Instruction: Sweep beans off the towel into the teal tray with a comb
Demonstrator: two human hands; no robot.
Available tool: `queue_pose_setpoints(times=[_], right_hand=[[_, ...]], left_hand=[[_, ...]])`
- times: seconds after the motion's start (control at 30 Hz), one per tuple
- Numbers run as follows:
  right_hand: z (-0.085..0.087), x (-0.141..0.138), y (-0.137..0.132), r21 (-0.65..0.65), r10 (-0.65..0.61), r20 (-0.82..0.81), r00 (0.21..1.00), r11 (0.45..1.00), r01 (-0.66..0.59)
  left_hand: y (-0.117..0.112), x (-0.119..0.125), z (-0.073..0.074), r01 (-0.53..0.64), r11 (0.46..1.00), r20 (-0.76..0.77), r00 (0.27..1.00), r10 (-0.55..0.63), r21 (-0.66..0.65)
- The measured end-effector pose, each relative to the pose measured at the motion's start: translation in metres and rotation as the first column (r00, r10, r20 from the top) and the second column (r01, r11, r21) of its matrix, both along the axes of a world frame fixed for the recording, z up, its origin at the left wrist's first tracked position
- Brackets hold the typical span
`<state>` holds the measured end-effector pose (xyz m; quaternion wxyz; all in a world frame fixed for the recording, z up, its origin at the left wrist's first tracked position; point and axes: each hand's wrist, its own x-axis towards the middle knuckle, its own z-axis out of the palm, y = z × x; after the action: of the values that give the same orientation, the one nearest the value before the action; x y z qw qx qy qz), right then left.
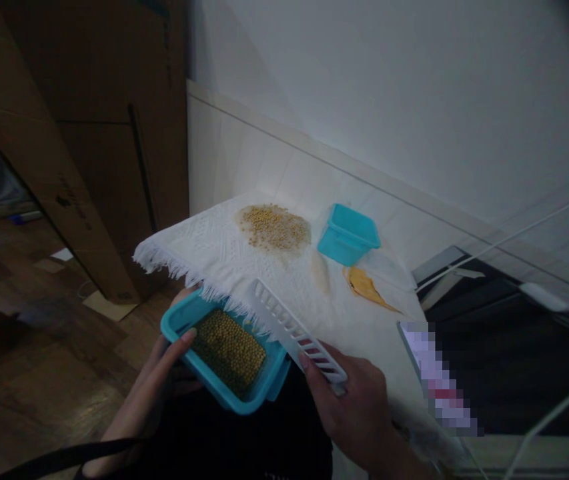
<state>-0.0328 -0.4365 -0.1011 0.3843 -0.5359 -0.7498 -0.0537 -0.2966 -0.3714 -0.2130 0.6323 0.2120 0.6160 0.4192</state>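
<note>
My left hand (pixel 157 383) grips a turquoise plastic tub (pixel 179 321) full of small yellow-green beans (pixel 229 350), held just off the near edge of a table covered by a white fringed cloth (pixel 209 243). My right hand (pixel 354 403) is closed around a white slotted plastic strip (pixel 291 327), which lies slanted on the cloth beside the tub. Farther back on the cloth lies a loose pile of beans (pixel 274 228), with a second, empty turquoise tub (pixel 348 233) to its right.
A yellowish scrap (pixel 367 285) and a clear lid lie near the empty tub. A phone (pixel 437 373) rests on the table's right part, beside a dark surface with white cables. Large cardboard panels (pixel 79 133) lean at the left over a wooden floor. A white wall stands behind.
</note>
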Motion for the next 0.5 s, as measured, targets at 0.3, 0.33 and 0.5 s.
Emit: queue_pose_setpoints(times=[0.3,0.33,0.5], right_hand=[[0.001,0.019,0.071,-0.235,-0.157,-0.432,0.888,0.97,0.057],[-0.003,0.02,0.08,-0.255,-0.157,-0.467,0.87,0.966,0.037],[-0.024,0.033,0.105,-0.293,-0.228,-0.639,0.735,0.955,0.042]], left_hand=[[0.004,0.0,-0.006,0.001,0.999,-0.037,0.999,-0.002,-0.044],[0.004,0.001,-0.007,0.001,0.999,-0.037,0.999,-0.003,-0.037],[0.009,-0.001,-0.021,-0.08,0.997,0.005,0.997,0.08,-0.003]])
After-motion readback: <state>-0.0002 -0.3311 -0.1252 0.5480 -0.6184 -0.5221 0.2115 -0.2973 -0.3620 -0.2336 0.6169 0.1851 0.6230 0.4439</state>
